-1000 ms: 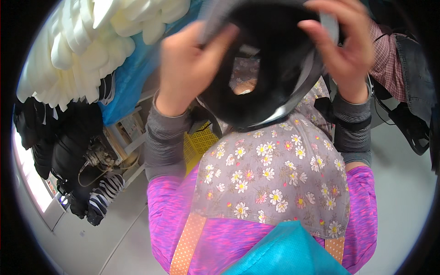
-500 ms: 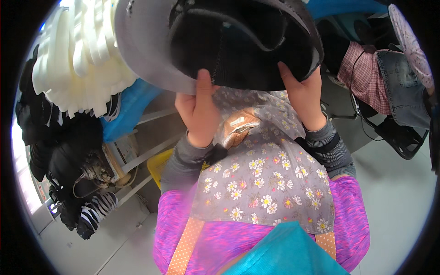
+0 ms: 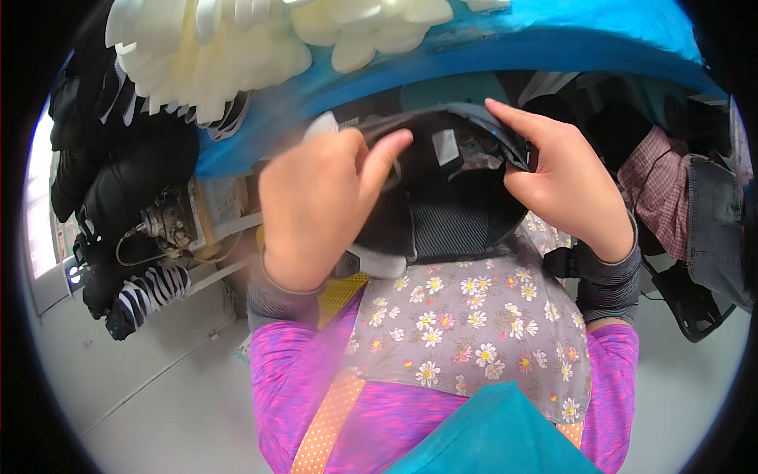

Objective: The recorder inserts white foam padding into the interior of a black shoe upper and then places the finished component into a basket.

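A cap (image 3: pixel 450 221) with a black lining hangs in front of my apron, its hollow side facing me. A small white label and a ribbed dark patch show inside it. My right hand (image 3: pixel 564 166) is closed on the cap's right rim, thumb on top of the edge. At the cap's left side is my left hand (image 3: pixel 316 201), blurred, its thumb pointing out over the lining. The other left fingers are turned away and hidden, so their grip is not visible. A pale grey part (image 3: pixel 379 262) of the cap shows below my left hand.
Ahead, a blue-covered table (image 3: pixel 545 47) carries white curved foam pieces (image 3: pixel 371 31) and strips. Black items (image 3: pixel 158 170) hang at the left near a metal machine part (image 3: pixel 167 221). A yellow basket (image 3: pixel 343 299) stands low left. At right sits a person in a checked garment (image 3: pixel 655 178).
The cap has come lower and turned, showing more of its inside and label. My right hand now holds its right rim; my left hand has shifted left. The view has tilted toward the table.
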Available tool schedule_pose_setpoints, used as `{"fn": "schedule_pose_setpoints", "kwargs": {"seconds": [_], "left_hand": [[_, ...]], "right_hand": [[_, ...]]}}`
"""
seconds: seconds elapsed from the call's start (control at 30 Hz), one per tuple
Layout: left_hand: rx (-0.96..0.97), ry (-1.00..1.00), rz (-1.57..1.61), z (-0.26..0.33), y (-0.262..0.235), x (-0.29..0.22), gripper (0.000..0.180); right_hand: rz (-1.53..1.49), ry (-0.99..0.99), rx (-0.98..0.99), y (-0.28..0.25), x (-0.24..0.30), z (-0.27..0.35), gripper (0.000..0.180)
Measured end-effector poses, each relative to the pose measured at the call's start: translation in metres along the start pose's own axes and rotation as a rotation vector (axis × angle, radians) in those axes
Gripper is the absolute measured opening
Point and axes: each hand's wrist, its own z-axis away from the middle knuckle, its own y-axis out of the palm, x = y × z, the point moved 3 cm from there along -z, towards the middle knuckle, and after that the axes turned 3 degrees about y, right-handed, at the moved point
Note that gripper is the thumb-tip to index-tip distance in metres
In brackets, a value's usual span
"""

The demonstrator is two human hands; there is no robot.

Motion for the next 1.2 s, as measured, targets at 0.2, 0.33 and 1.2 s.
{"fn": "schedule_pose_setpoints", "kwargs": {"seconds": [0.2, 0.33, 1.2], "left_hand": [[0.255, -0.115, 0.131, 0.047, 0.061, 0.021, 0.036], [0.455, -0.176, 0.469, 0.056, 0.098, 0.032, 0.028], [0.345, 0.386, 0.511, 0.017, 0.144, -0.018, 0.024]], "right_hand": [[0.017, 0.253, 0.548, 0.032, -0.007, -0.028, 0.048], [-0.237, 0.341, 0.690, 0.063, -0.045, -0.028, 0.064], [-0.198, 0.264, 0.665, 0.076, -0.093, -0.018, 0.045]]}}
